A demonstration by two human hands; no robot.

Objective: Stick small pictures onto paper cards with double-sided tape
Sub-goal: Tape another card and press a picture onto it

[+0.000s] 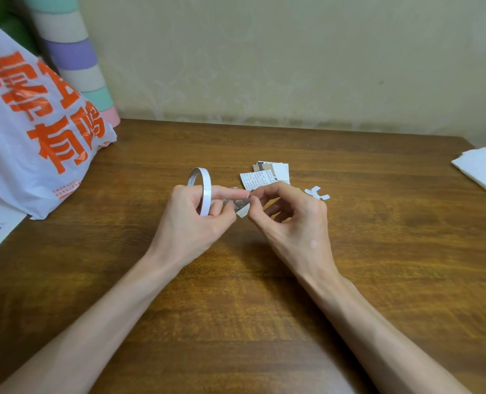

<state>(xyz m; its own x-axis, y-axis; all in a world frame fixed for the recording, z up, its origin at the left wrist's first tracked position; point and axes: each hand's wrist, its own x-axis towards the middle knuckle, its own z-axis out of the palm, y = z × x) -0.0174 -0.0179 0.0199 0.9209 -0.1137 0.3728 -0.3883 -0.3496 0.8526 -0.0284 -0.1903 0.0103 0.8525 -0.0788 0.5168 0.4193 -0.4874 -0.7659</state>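
Near the frame's centre, the tape roll (206, 191) is carried upright on the left hand (196, 220), whose thumb and fingertips are pinched on the small picture (240, 206) just to its right. The picture's right end, its long axis running left to right, is nipped between thumb and forefinger of the right hand (290, 217); spare cut pictures (267, 174) are seen just above.
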